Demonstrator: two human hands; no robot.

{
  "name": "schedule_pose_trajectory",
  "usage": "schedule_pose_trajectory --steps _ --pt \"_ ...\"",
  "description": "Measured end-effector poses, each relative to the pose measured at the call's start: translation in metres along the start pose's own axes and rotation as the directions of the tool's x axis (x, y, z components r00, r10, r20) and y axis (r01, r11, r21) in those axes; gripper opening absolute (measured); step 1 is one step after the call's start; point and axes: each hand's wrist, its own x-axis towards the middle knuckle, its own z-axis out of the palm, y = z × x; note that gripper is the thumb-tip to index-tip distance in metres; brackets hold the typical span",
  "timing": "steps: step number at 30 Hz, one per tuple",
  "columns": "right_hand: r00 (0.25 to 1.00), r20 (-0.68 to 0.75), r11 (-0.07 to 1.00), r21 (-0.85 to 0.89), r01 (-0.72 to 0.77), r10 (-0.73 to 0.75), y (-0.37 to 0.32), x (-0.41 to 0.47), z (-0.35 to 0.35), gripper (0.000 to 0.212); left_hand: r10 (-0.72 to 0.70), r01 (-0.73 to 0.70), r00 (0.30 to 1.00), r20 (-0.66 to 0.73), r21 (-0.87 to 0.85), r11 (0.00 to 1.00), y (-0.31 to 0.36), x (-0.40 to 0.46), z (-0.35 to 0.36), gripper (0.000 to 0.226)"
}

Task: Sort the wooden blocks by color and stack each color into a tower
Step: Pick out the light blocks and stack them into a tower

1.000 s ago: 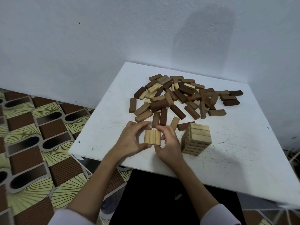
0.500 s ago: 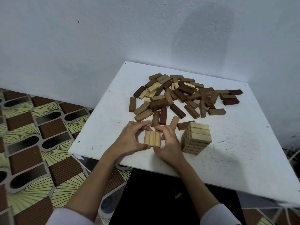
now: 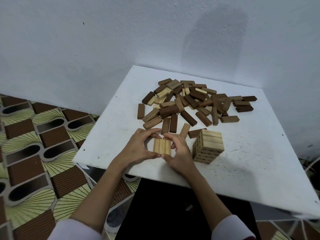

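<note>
Pale blocks [image 3: 161,146], left of the pale tower [image 3: 208,146], sit squeezed between left hand [image 3: 138,148] and right hand [image 3: 179,150], fingers clamped round them, likely squaring the row.

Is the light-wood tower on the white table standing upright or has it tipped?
Upright. The light-wood tower stands on the white table, its layers stacked level and its flat top row facing up, apart from both hands.

dim, soft light; faint shadow on wall [image 3: 214,40]; edges bowed.
</note>
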Motion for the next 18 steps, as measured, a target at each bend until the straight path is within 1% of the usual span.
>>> schedule_pose_trajectory --steps 3,5,8,12,15,18 --pt "0.998 0.011 0.998 0.025 -0.059 0.059 -0.004 0.001 0.000 0.064 -0.013 0.013 1.000 0.019 0.004 1.000 0.003 0.000 -0.003 0.079" --pt "0.996 0.021 0.995 0.034 -0.091 0.090 -0.009 0.002 0.000 0.064 -0.035 0.037 0.999 0.026 -0.052 0.998 0.005 0.000 -0.006 0.079" --pt "0.999 -0.011 0.999 0.030 -0.042 0.043 -0.020 0.003 0.001 0.062 -0.039 0.040 0.999 0.011 -0.141 0.989 0.013 -0.001 -0.014 0.083" --pt "0.994 -0.080 0.996 0.020 0.081 -0.079 -0.046 0.004 -0.014 0.064 0.067 -0.074 0.995 -0.073 -0.099 0.992 0.043 -0.005 -0.035 0.085" --pt "0.992 -0.066 0.994 0.018 0.106 -0.105 -0.061 0.006 -0.039 0.069 0.135 -0.145 0.986 -0.101 -0.093 0.985 0.067 -0.004 -0.044 0.085" --pt "0.990 -0.054 0.991 0.027 0.131 -0.130 -0.067 0.005 -0.071 0.073 0.175 -0.184 0.982 -0.073 -0.124 0.975 0.087 -0.001 -0.040 0.083"
